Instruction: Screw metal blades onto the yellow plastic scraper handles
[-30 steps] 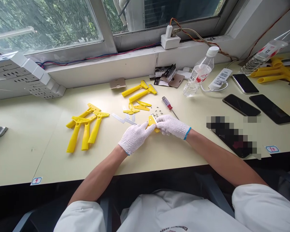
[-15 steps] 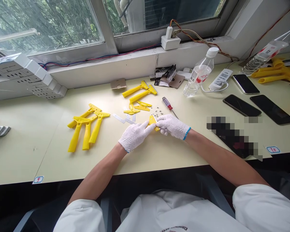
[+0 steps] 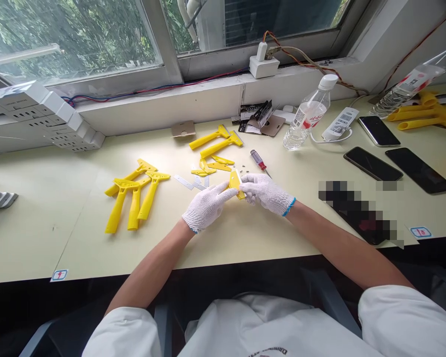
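Note:
A yellow scraper with a pale blade strip along its right edge is held between both gloved hands. My left hand is closed on its left side, and the handle, if there is one, is hidden by the glove. From the right, my right hand pinches the blade edge. Just beyond the hands lie yellow cover pieces, small screws and loose flat blades. A screwdriver with a clear and red handle rests behind my right hand, its tip partly hidden.
Several yellow scrapers lie to the left, two more scrapers toward the back. A water bottle, a power strip and several phones occupy the right. Small cardboard boxes sit near the wall.
The scraper's head has turned a little more upright and shows more of its yellow face. Both hands have shifted only slightly around it.

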`<move>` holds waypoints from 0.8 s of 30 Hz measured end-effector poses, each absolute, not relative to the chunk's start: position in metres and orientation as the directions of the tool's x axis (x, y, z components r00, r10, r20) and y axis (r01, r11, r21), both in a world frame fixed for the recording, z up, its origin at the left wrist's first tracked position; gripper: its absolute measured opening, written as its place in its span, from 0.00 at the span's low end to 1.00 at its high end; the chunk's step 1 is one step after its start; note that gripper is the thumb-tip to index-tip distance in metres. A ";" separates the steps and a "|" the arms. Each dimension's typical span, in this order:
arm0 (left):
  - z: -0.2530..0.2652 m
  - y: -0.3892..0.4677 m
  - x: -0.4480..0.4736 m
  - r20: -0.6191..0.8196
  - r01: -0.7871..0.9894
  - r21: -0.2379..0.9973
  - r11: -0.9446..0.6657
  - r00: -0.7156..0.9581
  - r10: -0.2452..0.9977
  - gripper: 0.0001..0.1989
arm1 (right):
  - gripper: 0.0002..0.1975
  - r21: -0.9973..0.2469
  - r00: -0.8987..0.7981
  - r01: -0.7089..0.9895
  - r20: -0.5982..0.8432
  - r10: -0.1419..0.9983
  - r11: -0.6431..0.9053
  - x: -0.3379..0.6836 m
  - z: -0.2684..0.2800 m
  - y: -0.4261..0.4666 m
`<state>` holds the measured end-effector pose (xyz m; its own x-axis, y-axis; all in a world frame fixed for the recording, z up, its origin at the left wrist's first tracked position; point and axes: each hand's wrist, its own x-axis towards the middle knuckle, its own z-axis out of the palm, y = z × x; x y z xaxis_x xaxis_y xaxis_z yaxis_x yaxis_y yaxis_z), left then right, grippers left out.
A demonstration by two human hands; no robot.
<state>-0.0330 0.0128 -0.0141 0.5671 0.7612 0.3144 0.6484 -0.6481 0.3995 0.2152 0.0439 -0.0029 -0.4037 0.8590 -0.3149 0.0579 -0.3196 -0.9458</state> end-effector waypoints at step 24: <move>-0.010 0.013 -0.007 -0.267 -0.471 0.827 0.307 0.151 0.952 0.37 | 0.15 -0.192 -0.440 0.843 0.293 0.849 0.503 0.219 -0.049 0.068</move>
<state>-0.0070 0.0132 -0.0103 0.1508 0.9519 -0.2669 -0.4713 0.3066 0.8270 0.2189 0.0677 -0.0493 -0.4399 0.8488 0.2932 0.8427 0.5030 -0.1918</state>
